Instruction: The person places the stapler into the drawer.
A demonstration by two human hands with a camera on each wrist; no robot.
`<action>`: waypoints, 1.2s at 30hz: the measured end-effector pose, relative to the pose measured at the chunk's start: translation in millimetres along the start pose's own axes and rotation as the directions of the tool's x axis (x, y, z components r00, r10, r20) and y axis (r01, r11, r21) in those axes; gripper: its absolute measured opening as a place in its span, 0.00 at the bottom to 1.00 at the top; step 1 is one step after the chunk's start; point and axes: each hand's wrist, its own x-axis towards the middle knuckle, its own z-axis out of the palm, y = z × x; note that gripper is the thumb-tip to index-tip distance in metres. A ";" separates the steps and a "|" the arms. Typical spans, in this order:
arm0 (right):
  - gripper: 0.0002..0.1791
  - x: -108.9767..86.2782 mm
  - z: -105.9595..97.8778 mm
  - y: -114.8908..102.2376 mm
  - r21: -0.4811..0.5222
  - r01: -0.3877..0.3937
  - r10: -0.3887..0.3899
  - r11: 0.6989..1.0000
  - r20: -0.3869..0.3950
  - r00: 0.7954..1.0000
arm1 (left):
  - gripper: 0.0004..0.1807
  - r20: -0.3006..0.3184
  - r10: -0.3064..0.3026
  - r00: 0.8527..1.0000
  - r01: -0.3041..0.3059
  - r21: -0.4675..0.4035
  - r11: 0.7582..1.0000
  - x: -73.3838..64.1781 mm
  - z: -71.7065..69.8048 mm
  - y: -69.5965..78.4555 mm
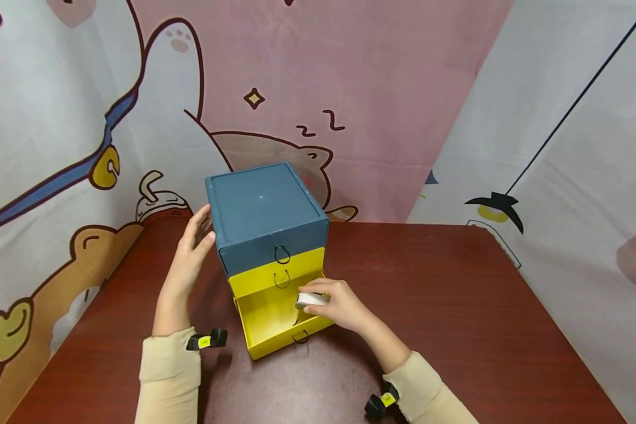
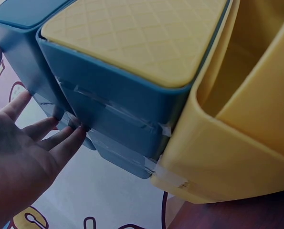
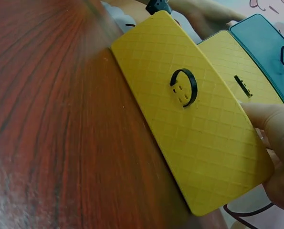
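Observation:
A small drawer unit (image 1: pixel 265 206) with a blue top and top drawer stands on the table. Its bottom yellow drawer (image 1: pixel 267 315) is pulled far out, and the yellow drawer above it (image 1: pixel 254 284) sticks out slightly. My right hand (image 1: pixel 341 303) pinches a small white object (image 1: pixel 311 300) with a rounded end over the right side of the bottom drawer; its exact kind is unclear. My left hand (image 1: pixel 182 265) is at the unit's left side, fingers spread; in the left wrist view its fingertips (image 2: pixel 79 133) touch the taped blue side (image 2: pixel 118 114).
Black loop pulls (image 3: pixel 184 88) hang on the drawer fronts. The reddish-brown table (image 1: pixel 429 306) extends on both sides of the unit. Behind it hangs a cartoon-printed cloth (image 1: pixel 392 106). Black straps with small devices (image 1: pixel 206 340) sit on both wrists.

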 end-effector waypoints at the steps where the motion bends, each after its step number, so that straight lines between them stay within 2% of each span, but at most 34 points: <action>1: 0.20 0.2 0.3 0.3 -0.001 0.001 -0.001 1.000 -0.005 1.000 | 0.32 0.000 0.000 1.000 0.000 0.000 1.000 0.3 -0.1 0.2; 7: 0.19 -1.2 1.2 0.2 -0.022 0.017 -0.017 1.000 -0.036 0.999 | 0.33 0.006 0.004 1.000 -0.004 0.003 1.000 0.8 -0.3 0.4; 12: 0.19 -6.2 0.6 -2.2 -0.060 0.104 -0.109 0.993 -0.095 0.989 | 0.32 0.000 0.005 1.000 -0.005 0.004 1.000 -0.1 -0.3 0.8; 15: 0.18 -11.0 -0.5 -3.7 -0.074 0.186 -0.194 0.980 -0.126 0.973 | 0.32 -0.004 0.003 1.000 -0.003 0.006 1.000 -0.5 -0.3 1.0; 20: 0.16 -21.6 -2.4 -5.3 -0.089 0.341 -0.351 0.936 -0.154 0.924 | 0.32 -0.001 0.000 1.000 0.000 0.007 1.000 0.0 -0.1 0.5; 23: 0.14 -28.5 -3.5 -8.2 -0.090 0.387 -0.397 0.918 -0.151 0.905 | 0.32 -0.002 0.002 1.000 -0.002 0.009 1.000 0.3 0.2 0.6; 26: 0.14 -34.6 -3.6 -10.9 -0.066 0.393 -0.398 0.917 -0.116 0.910 | 0.32 -0.004 0.003 1.000 -0.003 0.008 1.000 0.4 0.3 0.7; 28: 0.14 -38.0 -2.8 -11.4 -0.051 0.376 -0.379 0.925 -0.078 0.922 | 0.32 -0.007 0.003 1.000 -0.003 0.006 1.000 0.4 0.3 0.6; 36: 0.14 -45.1 5.2 -2.6 -0.004 0.246 -0.245 0.969 0.079 0.966 | 0.32 -0.007 0.000 1.000 0.000 0.006 1.000 0.1 0.7 1.1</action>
